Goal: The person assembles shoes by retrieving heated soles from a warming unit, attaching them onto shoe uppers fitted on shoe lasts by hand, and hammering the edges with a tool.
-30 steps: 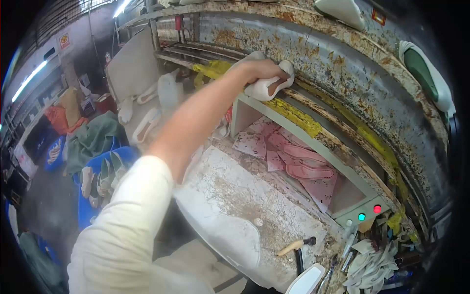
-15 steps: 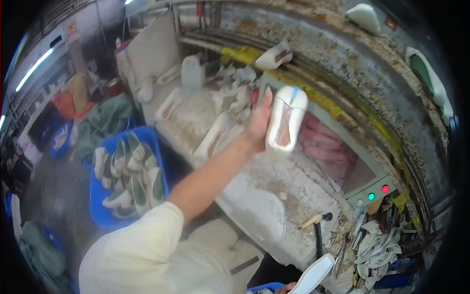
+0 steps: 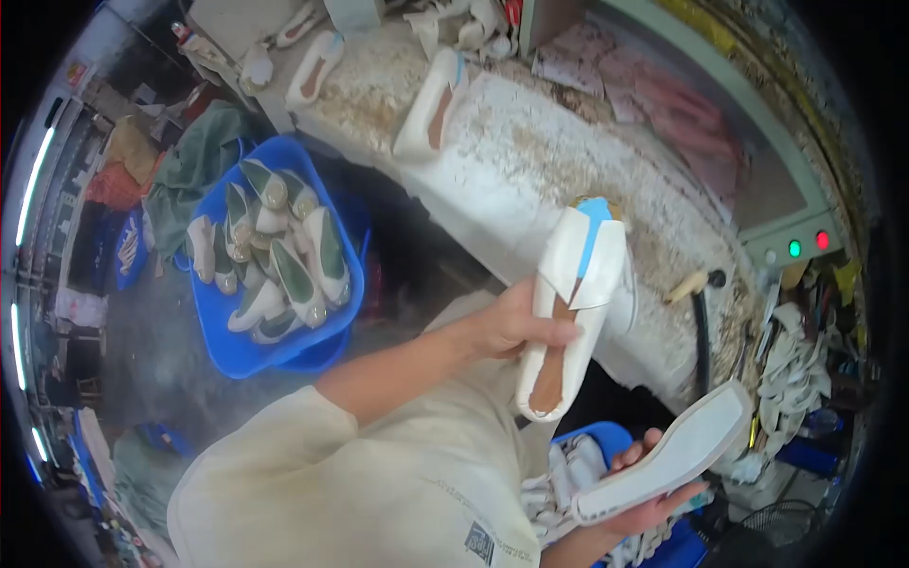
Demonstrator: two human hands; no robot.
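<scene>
My left hand (image 3: 530, 320) is closed around a white shoe upper (image 3: 557, 260), with the thumb over its brown inner surface. A strip of blue tape (image 3: 592, 237) runs along the front of the upper. To the right and lower, my right hand (image 3: 653, 509) grips a white shoe sole (image 3: 674, 447) with its broad flat side facing up. Fingers show on both edges of the sole. The two pieces are apart, the upper held higher and the sole tilted near my body.
A blue basket (image 3: 213, 327) on the left holds several green-lined shoes. Another white shoe (image 3: 431, 109) lies on the worn bench (image 3: 530, 123). A wooden-handled tool (image 3: 689, 284) is near the green-framed cabinet (image 3: 781, 227). Below my hands is a blue bin (image 3: 606, 437) of white pieces.
My left hand has brought the upper down from in front of the cabinet toward my body. The sole in my right hand has come higher and further into view. The view has tilted down.
</scene>
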